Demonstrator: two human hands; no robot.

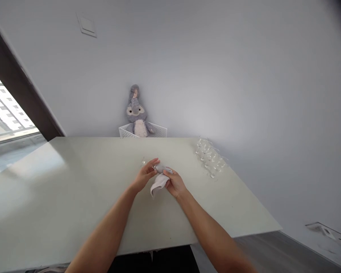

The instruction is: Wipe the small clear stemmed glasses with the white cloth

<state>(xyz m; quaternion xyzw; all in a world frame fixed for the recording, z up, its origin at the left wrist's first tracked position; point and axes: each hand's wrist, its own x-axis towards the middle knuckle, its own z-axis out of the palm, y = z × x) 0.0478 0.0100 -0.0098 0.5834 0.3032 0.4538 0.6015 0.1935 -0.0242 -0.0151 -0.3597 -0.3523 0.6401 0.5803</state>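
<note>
Above the middle of the table, my left hand [146, 175] is closed on one end of a small clear container [159, 168], which looks like a little bottle. From the other side, my right hand [175, 182] grips a white cloth [160, 183] against that container. The cloth's loose end hangs down between my hands. Just beyond my left fingers, a small clear piece [143, 160] stands on the table; its kind is too small to make out. My fingers hide part of the container.
The pale table [82, 197] reaches back to the wall. Several clear containers [210, 155] stand in a cluster at its right rear. Behind the far edge, a grey plush toy [135, 110] sits in a white perforated basket [160, 131]. A window is at left.
</note>
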